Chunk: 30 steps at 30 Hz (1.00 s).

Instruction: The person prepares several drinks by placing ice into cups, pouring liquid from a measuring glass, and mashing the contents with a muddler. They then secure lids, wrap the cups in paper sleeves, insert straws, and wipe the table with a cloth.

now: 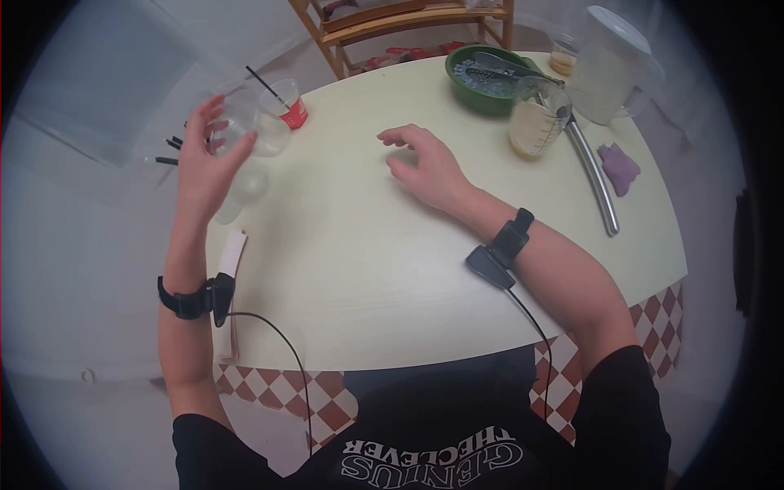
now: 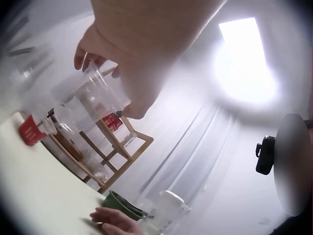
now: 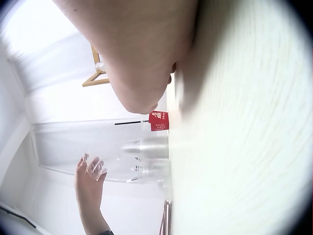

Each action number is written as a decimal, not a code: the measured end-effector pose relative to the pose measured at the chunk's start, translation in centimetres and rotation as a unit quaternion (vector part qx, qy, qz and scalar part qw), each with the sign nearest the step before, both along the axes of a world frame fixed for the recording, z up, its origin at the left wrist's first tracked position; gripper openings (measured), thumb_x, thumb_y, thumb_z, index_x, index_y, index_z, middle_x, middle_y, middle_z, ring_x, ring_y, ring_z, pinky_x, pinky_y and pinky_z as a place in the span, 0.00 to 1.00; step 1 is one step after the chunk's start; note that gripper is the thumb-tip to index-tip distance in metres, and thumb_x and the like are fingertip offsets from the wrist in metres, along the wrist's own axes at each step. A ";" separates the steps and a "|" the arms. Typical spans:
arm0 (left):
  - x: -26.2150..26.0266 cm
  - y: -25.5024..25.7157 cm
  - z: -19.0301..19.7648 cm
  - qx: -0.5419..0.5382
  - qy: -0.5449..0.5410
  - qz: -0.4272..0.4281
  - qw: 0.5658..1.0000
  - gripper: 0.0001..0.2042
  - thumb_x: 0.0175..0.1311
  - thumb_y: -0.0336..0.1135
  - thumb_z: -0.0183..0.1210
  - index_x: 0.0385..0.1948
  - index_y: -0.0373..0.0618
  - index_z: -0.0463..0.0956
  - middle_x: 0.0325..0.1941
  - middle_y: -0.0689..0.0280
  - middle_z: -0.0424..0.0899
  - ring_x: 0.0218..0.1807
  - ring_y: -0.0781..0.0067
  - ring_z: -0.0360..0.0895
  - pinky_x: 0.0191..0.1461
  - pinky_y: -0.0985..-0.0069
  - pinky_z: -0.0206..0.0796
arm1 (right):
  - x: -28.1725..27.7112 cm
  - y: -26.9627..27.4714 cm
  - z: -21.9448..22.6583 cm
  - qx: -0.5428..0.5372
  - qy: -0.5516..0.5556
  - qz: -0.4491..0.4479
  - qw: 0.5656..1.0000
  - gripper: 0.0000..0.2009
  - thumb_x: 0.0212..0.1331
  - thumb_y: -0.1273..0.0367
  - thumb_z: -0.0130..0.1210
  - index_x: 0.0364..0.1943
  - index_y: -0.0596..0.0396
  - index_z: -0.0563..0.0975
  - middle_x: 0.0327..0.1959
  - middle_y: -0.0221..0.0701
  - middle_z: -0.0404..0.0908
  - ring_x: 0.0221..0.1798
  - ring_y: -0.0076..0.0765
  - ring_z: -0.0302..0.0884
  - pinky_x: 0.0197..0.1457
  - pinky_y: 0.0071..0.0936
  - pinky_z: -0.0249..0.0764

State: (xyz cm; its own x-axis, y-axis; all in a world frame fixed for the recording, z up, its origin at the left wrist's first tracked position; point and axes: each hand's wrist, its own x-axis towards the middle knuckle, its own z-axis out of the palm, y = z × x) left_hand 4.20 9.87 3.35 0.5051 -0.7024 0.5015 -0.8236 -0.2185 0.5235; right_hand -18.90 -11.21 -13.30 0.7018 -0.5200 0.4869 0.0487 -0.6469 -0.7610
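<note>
A clear plastic cup [image 2: 100, 93] is in my left hand [image 1: 208, 159], raised over the table's left side, with the fingers and thumb around its wall. Close by stands another clear cup with a red label [image 1: 294, 115] and a black straw [image 1: 265, 85]. A stack of clear cups [image 3: 146, 148] stands below the raised cup in the right wrist view. My right hand [image 1: 429, 170] is low over the middle of the table, fingers loosely bent and nothing in them.
At the back right are a green bowl [image 1: 482, 104] with utensils, a measuring cup [image 1: 532, 131] of beige liquid and a lidded pitcher [image 1: 604, 73]. A metal-handled tool [image 1: 596, 175] lies beside a purple cloth-like item [image 1: 619, 169]. Folded pinkish strips [image 1: 232, 255] lie near the left edge.
</note>
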 end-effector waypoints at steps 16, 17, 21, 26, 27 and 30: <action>-10.1 -7.3 -12.4 -0.014 0.184 -0.180 0.966 0.62 0.52 0.46 0.83 0.84 0.45 0.44 0.75 0.48 0.68 0.71 0.53 0.74 0.74 0.55 0.67 | -9.0 -18.7 18.4 -0.171 0.334 -0.149 0.915 0.25 0.68 0.55 0.67 0.60 0.59 0.83 0.51 0.40 0.90 0.54 0.40 0.88 0.59 0.33 0.82; -10.0 -7.5 -13.0 -0.015 0.224 -0.178 0.958 0.65 0.51 0.45 0.84 0.85 0.46 0.40 0.76 0.46 0.67 0.71 0.52 0.73 0.75 0.54 0.67 | -9.1 -20.0 18.0 -0.167 0.431 -0.155 0.873 0.30 0.65 0.51 0.70 0.61 0.59 0.82 0.53 0.43 0.89 0.55 0.43 0.88 0.59 0.34 0.82; -9.3 -8.4 -15.5 -0.026 0.285 -0.181 0.941 0.63 0.52 0.38 0.84 0.85 0.46 0.41 0.74 0.47 0.72 0.70 0.56 0.76 0.76 0.57 0.68 | -8.2 -22.5 16.4 -0.226 0.507 -0.149 0.818 0.36 0.58 0.44 0.73 0.61 0.59 0.83 0.55 0.43 0.89 0.56 0.44 0.88 0.55 0.37 0.85; -10.2 -9.2 -14.9 0.023 0.303 -0.181 0.935 0.54 0.55 0.39 0.83 0.79 0.41 0.51 0.61 0.50 0.82 0.66 0.55 0.80 0.73 0.61 0.70 | -6.4 -24.7 14.7 -0.130 0.650 -0.092 0.743 0.38 0.54 0.46 0.76 0.63 0.58 0.80 0.55 0.43 0.88 0.56 0.45 0.88 0.55 0.43 0.86; -10.3 -9.4 -15.0 0.023 0.307 -0.179 0.934 0.54 0.55 0.39 0.83 0.79 0.41 0.51 0.61 0.50 0.82 0.66 0.55 0.80 0.73 0.61 0.70 | -5.9 -24.8 14.5 -0.153 0.670 -0.083 0.722 0.41 0.52 0.48 0.77 0.66 0.58 0.78 0.54 0.46 0.87 0.55 0.47 0.88 0.55 0.41 0.85; -10.3 -9.9 -15.2 0.021 0.257 -0.178 0.950 0.47 0.56 0.40 0.81 0.73 0.40 0.59 0.60 0.50 0.82 0.65 0.56 0.80 0.71 0.62 0.72 | -6.1 -24.1 15.1 -0.204 0.641 -0.065 0.737 0.34 0.55 0.54 0.75 0.62 0.59 0.78 0.49 0.44 0.88 0.53 0.45 0.88 0.54 0.44 0.85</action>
